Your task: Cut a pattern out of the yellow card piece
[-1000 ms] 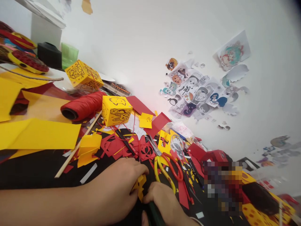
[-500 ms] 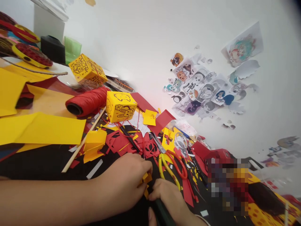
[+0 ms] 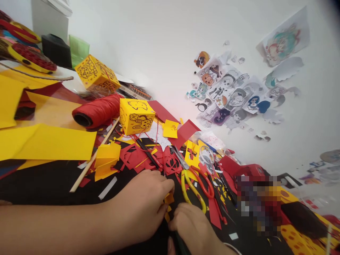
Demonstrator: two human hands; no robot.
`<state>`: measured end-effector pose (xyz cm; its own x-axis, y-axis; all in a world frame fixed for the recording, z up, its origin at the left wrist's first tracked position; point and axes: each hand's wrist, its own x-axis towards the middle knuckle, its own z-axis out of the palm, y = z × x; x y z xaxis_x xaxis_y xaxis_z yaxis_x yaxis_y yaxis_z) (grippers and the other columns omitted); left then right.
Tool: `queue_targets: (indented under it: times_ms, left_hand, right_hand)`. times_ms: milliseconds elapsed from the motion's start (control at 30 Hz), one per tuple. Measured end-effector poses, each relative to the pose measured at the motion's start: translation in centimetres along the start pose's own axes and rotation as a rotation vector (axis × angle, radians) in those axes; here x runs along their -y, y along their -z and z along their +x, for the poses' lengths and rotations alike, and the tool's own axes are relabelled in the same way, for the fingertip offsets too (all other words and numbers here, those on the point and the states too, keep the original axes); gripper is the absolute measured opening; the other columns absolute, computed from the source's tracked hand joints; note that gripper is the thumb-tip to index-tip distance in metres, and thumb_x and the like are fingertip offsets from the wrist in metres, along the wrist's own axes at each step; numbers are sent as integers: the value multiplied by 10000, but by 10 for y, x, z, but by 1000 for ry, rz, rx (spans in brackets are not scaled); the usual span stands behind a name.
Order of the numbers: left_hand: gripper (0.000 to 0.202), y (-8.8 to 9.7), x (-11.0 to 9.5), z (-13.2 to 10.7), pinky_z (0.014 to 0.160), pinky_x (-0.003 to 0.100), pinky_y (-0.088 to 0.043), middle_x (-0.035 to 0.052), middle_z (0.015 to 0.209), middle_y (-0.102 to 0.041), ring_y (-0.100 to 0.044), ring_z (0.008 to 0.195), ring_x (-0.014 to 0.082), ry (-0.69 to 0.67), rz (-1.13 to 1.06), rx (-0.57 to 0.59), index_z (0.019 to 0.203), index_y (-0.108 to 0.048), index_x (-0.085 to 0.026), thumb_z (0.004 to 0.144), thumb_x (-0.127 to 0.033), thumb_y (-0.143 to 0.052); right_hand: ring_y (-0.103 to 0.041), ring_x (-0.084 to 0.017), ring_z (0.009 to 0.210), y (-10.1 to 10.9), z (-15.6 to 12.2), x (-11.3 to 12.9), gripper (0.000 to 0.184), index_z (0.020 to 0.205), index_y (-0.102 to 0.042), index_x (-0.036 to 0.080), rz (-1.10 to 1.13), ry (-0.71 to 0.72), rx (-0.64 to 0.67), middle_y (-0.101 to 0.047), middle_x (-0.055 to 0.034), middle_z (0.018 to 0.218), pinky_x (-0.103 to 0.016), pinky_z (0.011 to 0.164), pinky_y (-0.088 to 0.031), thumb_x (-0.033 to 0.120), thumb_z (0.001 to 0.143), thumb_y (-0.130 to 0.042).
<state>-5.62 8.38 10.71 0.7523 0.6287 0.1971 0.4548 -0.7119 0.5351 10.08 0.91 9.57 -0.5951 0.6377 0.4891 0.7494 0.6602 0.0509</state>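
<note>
At the bottom middle, my left hand (image 3: 151, 200) is closed, pinching a small folded yellow paper piece (image 3: 169, 198) that mostly hides behind its fingers. Just to the right, my right hand (image 3: 191, 225) is wrapped around a dark green tool (image 3: 182, 245); its kind cannot be made out. The two hands are close together over the black table surface (image 3: 63, 193). Scissors (image 3: 197, 187) with yellow and red handles lie beyond my right hand. Red and yellow paper scraps (image 3: 132, 156) spread past my left hand, near a folded yellow paper (image 3: 107, 157).
Two yellow paper cubes with drawings, one nearer (image 3: 136, 117) and one farther (image 3: 97, 75), stand by a red thread spool (image 3: 98, 110). A wooden stick (image 3: 94, 156) slants across the left. Yellow sheets (image 3: 55, 142) lie at left. Cut-out drawings (image 3: 236, 95) cover the wall.
The view has shifted slightly. Both hands stay close together, keeping their grips; less of the dark green tool shows now.
</note>
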Motion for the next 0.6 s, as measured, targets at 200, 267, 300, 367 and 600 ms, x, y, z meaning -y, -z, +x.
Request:
queue_targets:
  times_ms: [200, 267, 300, 367, 600]
  left_hand:
    - [129, -2, 1, -1, 654, 335, -430, 37, 757, -577, -523, 734, 202, -16, 8, 2, 731, -527, -212, 708, -152, -415]
    - [135, -1, 0, -1, 661, 337, -431, 39, 765, -576, -521, 741, 203, -19, -1, 13, 737, -528, -208, 719, -152, -406]
    - [138, 0, 0, 0, 664, 337, -430, 40, 768, -576, -520, 744, 203, -18, -5, 21, 738, -529, -207, 729, -154, -402]
    - [143, 1, 0, 0, 666, 335, -427, 41, 770, -577, -520, 747, 202, -9, -10, 39, 733, -531, -206, 749, -163, -395]
    - [159, 1, 0, 0, 652, 303, -409, 31, 761, -574, -517, 737, 186, -12, -11, 49, 726, -531, -207, 764, -139, -392]
  right_hand:
    - [-464, -140, 525, -5, -7, -6, 109, 730, -418, 202, 93, -13, -7, -498, 4, 584, -237, 458, -356, 132, 650, -394]
    - [-492, -133, 533, -6, -9, -11, 116, 741, -440, 206, 144, -27, 5, -525, 9, 598, -230, 473, -374, 134, 657, -403]
    - [-510, -129, 538, -7, -10, -13, 118, 752, -455, 207, 181, -35, 9, -540, 11, 608, -225, 482, -387, 143, 663, -410]
    - [-547, -120, 554, -8, -11, -19, 140, 792, -486, 208, 277, -61, 22, -574, 13, 636, -209, 500, -412, 165, 676, -423]
    - [-538, -94, 492, -6, -7, -20, 164, 784, -513, 224, 428, -272, 31, -594, 41, 605, -175, 497, -420, 181, 634, -462]
